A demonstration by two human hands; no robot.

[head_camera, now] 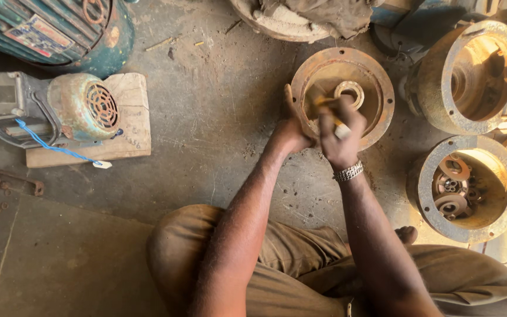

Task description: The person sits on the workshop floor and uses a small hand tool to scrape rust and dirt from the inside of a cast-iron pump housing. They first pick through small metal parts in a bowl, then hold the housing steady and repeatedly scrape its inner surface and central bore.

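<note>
A round rusty metal end cover lies on the concrete floor in front of me, its hollow side up, with a ring-shaped bearing seat in its middle. My left hand grips the cover's left rim. My right hand, a metal bracelet on its wrist, is closed around a small tool with a yellowish handle and presses its tip inside the cover. The tool's tip is blurred.
Two rusty cylindrical housings stand at the right: one on its side, one upright with several loose rings in it. A small motor rests on a wooden board at the left, beside a large teal motor.
</note>
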